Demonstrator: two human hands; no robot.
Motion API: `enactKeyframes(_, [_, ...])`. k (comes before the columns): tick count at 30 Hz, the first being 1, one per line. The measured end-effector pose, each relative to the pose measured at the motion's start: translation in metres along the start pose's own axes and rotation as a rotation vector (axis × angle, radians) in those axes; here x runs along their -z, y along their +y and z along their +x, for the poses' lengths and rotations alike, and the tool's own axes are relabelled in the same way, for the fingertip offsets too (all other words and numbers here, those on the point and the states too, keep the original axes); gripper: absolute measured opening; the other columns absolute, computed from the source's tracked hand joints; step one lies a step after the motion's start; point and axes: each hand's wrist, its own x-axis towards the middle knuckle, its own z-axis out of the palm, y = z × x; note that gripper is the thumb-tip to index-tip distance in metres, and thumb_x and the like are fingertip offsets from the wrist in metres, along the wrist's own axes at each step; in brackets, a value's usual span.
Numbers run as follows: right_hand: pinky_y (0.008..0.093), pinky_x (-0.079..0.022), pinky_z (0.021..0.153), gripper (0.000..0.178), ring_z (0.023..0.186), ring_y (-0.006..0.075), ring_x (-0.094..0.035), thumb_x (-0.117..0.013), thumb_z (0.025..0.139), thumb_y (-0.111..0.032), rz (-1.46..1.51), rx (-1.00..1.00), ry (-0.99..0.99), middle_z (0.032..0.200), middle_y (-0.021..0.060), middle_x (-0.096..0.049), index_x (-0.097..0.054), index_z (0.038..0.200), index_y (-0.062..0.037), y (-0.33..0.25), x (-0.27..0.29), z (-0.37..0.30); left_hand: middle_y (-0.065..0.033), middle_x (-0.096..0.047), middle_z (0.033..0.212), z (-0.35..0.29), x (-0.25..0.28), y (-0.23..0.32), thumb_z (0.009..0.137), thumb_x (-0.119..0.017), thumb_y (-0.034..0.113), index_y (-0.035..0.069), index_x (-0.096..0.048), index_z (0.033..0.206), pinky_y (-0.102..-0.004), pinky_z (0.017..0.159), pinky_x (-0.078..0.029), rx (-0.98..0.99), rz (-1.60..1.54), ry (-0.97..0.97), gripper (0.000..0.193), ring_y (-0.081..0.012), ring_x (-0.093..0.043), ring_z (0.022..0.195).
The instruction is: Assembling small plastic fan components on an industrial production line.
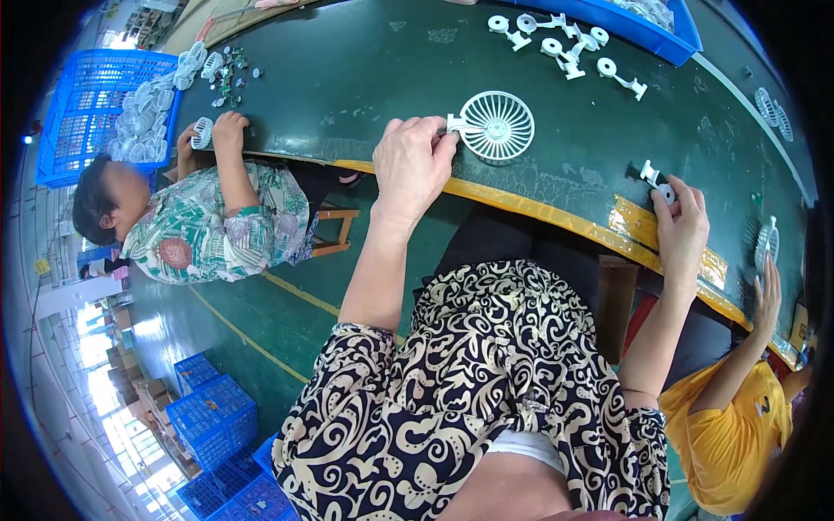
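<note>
My left hand (413, 165) is closed on the short stem of a round white fan grille (497, 128), whose slatted disc lies over the green tabletop near its front edge. Off to the right, my right hand (682, 221) pinches a small white plastic bracket (651, 176) with a round ring end, just above the table edge. The ring sits at my fingertips and the flat foot points away from me. Several similar white brackets (573, 52) lie loose at the far side of the table.
Yellow tape (539, 208) lines the table's front edge. A blue tray (643, 30) stands at the far right. On the left, a co-worker (200, 221) handles a white grille beside a blue crate (104, 95) of grilles. Another co-worker in yellow (730, 417) reaches in from the right.
</note>
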Motion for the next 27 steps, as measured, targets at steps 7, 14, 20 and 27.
enactKeyframes(7, [0.0353,-0.051,0.065,0.03,0.066,0.0241,-0.061,-0.077,0.082,-0.014,0.073,0.093,-0.055,0.087,0.0128,-0.064,-0.071,0.108,-0.0004,-0.03,-0.002,0.003,-0.007,-0.066,0.07,0.001,-0.007,0.005,0.088,-0.071,0.016,0.001,-0.074,0.097,-0.0328,0.061,-0.046,0.021,-0.295,-0.172,0.018,-0.0169,-0.06,0.063])
enactKeyframes(14, [0.0372,-0.055,0.065,0.026,0.072,0.027,-0.068,-0.078,0.08,-0.013,0.356,0.476,-0.063,0.094,0.0094,-0.065,-0.07,0.104,-0.005,-0.103,-0.038,0.015,-0.0118,-0.066,0.07,0.008,-0.026,0.019,0.091,-0.066,0.016,0.005,-0.073,0.092,-0.0389,0.062,-0.049,0.019,-0.475,-0.176,0.013,-0.0293,-0.065,0.067])
enactKeyframes(20, [0.0408,-0.055,0.078,0.024,0.092,0.0294,-0.067,-0.074,0.083,-0.016,0.173,0.505,-0.229,0.097,0.0102,-0.064,-0.071,0.104,-0.0045,-0.109,-0.06,0.028,-0.0047,-0.06,0.067,0.008,-0.033,0.02,0.095,-0.063,0.013,0.003,-0.069,0.094,-0.0289,0.058,-0.043,0.013,-0.462,-0.185,0.012,-0.0109,-0.053,0.061])
enactKeyframes(27, [0.0405,-0.055,0.075,0.015,0.089,0.0293,-0.068,-0.073,0.082,-0.015,-0.009,0.539,-0.292,0.094,0.0125,-0.062,-0.069,0.09,-0.0031,-0.126,-0.061,0.034,-0.006,-0.06,0.065,0.011,-0.028,0.019,0.098,-0.06,0.02,0.004,-0.069,0.092,-0.0307,0.058,-0.044,0.044,-0.424,-0.232,0.019,-0.0127,-0.057,0.06])
